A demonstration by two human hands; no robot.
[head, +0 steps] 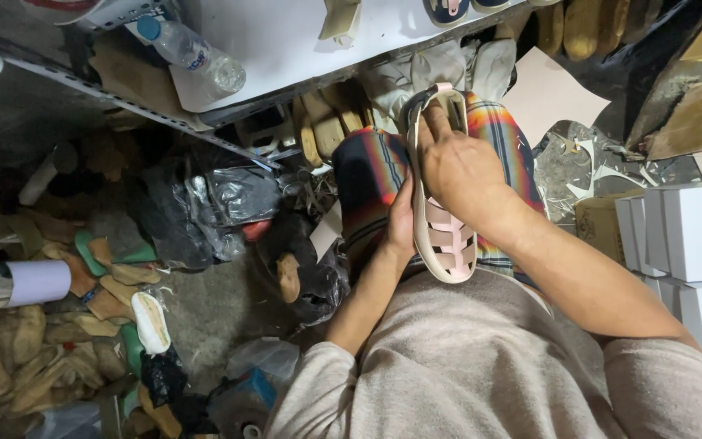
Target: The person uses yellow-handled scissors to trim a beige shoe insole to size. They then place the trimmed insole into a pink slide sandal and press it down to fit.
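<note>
Right hand [458,167] lies on top of a pink sandal [440,236], fingers curled down over its toe end and closed on it. Left hand [402,223] presses flat vs. the sandal's left edge, palm on the side, thumb tucked under; it steadies the shoe w/ an open-fingered clasp, not a full fist. Sandal sits lengthwise on the person's lap, toe pointing away from the body, heel w/ cut-out straps nearest the belly. Lap is covered by striped cloth [367,175] in dark blue, orange and yellow bands. Person wears a beige sweater [481,358]; both sleeves are pushed up the forearms.

Just beyond the knees: a white table [286,41] w/ a metal rim. A clear water bottle [192,49] w/ blue cap lies on it at left. Under the table edge, wooden shoe lasts [322,122] stand packed together.

Right of the person: stacked white boxes [692,236], near the right arm. A pale sheet of card [550,93] lies beyond the right knee.

Left of the person: floor heaped w/ tan scraps [18,341], soles, black plastic bags [197,211] and a white roll [38,280], well apart from the hands.
</note>
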